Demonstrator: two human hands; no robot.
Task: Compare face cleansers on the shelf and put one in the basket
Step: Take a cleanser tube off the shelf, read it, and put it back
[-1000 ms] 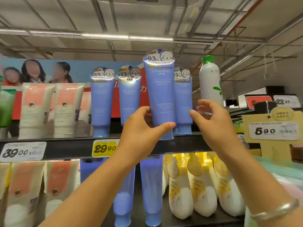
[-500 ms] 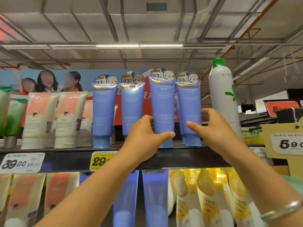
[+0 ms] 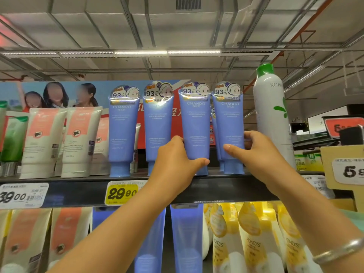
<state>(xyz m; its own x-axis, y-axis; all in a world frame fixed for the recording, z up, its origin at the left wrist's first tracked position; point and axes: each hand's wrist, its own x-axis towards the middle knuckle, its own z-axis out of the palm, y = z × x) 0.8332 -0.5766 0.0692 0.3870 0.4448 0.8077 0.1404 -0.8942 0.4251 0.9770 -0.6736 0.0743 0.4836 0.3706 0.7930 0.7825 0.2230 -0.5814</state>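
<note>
1. The dark shelf is running across the whole view at about chest height to the arms, carrying a row of upright tubes, with price tags stuck on its front edge
2. A tall white spray bottle with a green cap is standing at the right end of that row, just beside the blue tubes
3. Four blue CHANDO cleanser tubes are standing caps down along the shelf; the third blue tube is sitting with its cap on the shelf board, and the fourth blue tube is standing just to its right, with another tube partly hidden behind it
4. Cream and coral tubes are lining up to the left of the blue ones
5. The left hand is wrapping around the lower part of the third blue tube, fingers curling behind it and the thumb pressing across its front near the cap
6. The right hand is gripping the lower part of the fourth blue tube, thumb lying across the front, fingers curling round its right edge
7. A yellow price tag reading 29.90 is hanging below the first two blue tubes
8. A silver bangle is sitting on the right wrist
</note>
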